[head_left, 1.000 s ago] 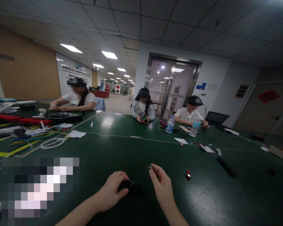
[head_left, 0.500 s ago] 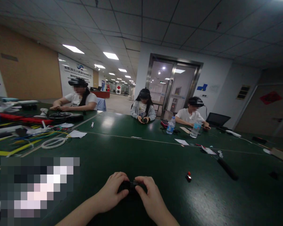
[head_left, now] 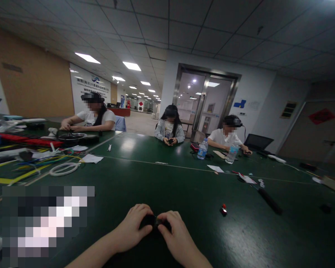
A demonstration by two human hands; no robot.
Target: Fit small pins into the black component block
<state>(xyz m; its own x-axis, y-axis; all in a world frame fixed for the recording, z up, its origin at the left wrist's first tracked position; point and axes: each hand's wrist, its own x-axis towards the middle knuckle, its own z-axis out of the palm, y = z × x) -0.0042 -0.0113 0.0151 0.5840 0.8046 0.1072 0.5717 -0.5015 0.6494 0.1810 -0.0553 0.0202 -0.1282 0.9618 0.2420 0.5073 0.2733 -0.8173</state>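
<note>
Low in the middle of the view, both my hands meet over a small black object (head_left: 155,221) just above the green table (head_left: 123,197). Its kind cannot be made out; it is dark and mostly covered by my fingers. My left hand (head_left: 135,226) grips its left side between thumb and fingers. On the other side, the thumb and fingertips of my right hand (head_left: 175,230) pinch its right end. Farther right lies a small red and black item with a white spot (head_left: 223,210), apart from my hands.
Two water bottles (head_left: 203,149) stand across the table. A black-handled tool (head_left: 269,200) lies to the right. Coiled white tubing (head_left: 63,169), wires and a wrench (head_left: 109,147) lie left. Three people in headsets sit opposite. A pixelated patch hides the lower left.
The fingers of my right hand have shifted slightly left, closer to my left fingertips on the black object. My left hand stays nearly still.
</note>
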